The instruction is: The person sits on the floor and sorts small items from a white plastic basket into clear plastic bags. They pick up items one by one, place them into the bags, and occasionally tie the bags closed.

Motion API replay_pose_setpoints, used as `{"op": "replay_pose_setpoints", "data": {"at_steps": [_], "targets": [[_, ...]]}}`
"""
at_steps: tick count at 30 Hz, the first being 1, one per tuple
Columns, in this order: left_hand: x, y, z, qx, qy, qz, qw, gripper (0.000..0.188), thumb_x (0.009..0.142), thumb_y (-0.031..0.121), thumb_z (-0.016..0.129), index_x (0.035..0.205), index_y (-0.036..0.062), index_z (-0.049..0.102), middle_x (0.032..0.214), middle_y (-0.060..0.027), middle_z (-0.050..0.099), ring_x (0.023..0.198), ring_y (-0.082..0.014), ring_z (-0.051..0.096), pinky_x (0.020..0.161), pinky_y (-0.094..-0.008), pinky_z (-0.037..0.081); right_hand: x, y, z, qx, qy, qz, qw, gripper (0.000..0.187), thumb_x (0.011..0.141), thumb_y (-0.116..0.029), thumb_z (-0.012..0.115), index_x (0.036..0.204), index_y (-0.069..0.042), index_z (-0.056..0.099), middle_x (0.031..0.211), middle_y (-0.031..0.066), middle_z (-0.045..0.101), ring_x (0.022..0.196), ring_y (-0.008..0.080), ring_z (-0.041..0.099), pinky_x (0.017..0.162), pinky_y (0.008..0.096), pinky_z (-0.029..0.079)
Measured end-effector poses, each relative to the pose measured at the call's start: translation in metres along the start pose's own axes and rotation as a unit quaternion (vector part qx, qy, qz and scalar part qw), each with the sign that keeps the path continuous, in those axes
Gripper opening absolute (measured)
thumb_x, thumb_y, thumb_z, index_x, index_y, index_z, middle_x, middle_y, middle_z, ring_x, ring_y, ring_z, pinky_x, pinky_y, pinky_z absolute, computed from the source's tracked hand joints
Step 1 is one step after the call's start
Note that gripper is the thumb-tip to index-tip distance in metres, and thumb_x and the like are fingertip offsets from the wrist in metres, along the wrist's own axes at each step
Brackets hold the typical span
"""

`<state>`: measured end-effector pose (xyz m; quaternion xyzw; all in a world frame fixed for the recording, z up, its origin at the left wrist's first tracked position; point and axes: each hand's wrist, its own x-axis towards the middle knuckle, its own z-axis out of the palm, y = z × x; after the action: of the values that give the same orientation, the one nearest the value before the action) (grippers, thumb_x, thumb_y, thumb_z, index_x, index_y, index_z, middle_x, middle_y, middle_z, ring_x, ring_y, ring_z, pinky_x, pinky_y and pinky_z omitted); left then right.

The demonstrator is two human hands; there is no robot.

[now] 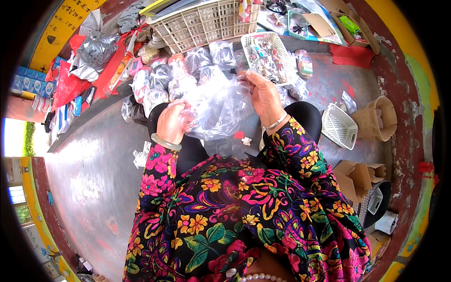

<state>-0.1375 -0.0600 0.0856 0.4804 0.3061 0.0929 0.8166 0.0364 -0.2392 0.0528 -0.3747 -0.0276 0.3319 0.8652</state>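
Observation:
A clear plastic bag is stretched between my two hands above my lap. My left hand, with a pale bangle at its wrist, is closed on the bag's left side. Thumb and fingers of my right hand pinch its upper right edge; a silvery bangle circles that wrist. Through the film I cannot make out any contents. Just beyond the bag lie several filled clear packets, bunched together on the floor. A white perforated basket with small mixed items stands past my right hand.
A large beige crate stands at the far side. To the right are an empty white basket, a brown woven basket and an open cardboard box. Red sheets and silvery bags lie at the far left. Grey floor stretches left.

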Motion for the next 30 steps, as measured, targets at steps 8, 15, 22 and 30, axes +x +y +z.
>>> {"op": "replay_pose_setpoints", "data": {"at_steps": [8,15,22,30], "targets": [[-0.007,-0.003,-0.002,-0.056,0.029,-0.003,0.998,0.018,0.081,0.016,0.046,0.093,0.0030,0.050,0.079,-0.0050,0.053,0.066,-0.0164,0.054,0.045,-0.0267,0.040,0.003,0.001,-0.009,0.036,0.061,0.027,0.997,0.016,0.080,-0.014,0.055,0.088,-0.001,0.058,0.081,0.0070,0.061,0.073,0.0141,0.055,0.070,0.0252,0.042],[-0.016,0.012,-0.016,-0.087,0.091,0.021,0.992,0.014,0.080,0.017,0.049,0.089,0.0061,0.052,0.070,-0.0007,0.049,0.062,-0.0116,0.049,0.047,-0.0246,0.039,0.009,-0.025,-0.027,-0.084,0.119,-0.070,0.987,0.022,0.080,-0.016,0.056,0.095,-0.001,0.058,0.079,0.0047,0.061,0.069,0.0115,0.055,0.062,0.0226,0.042],[-0.015,0.012,-0.025,-0.066,0.067,0.068,0.993,0.017,0.081,0.019,0.049,0.093,0.0065,0.054,0.079,-0.0024,0.054,0.069,-0.0145,0.055,0.051,-0.0277,0.043,-0.013,-0.014,-0.047,-0.866,-0.216,-0.031,0.449,0.027,0.064,-0.026,0.065,0.083,-0.007,0.065,0.077,0.0125,0.063,0.072,0.0313,0.059,0.069,0.0359,0.047],[-0.016,0.014,0.008,0.018,0.054,0.117,0.991,0.021,0.085,0.017,0.046,0.098,0.0010,0.051,0.085,-0.0069,0.055,0.064,-0.0143,0.057,0.043,-0.0225,0.041,-0.016,-0.029,0.006,-0.453,-0.174,-0.065,0.872,0.015,0.081,-0.013,0.055,0.090,-0.003,0.061,0.069,0.0017,0.057,0.053,0.0071,0.052,0.050,0.0217,0.042]]}}
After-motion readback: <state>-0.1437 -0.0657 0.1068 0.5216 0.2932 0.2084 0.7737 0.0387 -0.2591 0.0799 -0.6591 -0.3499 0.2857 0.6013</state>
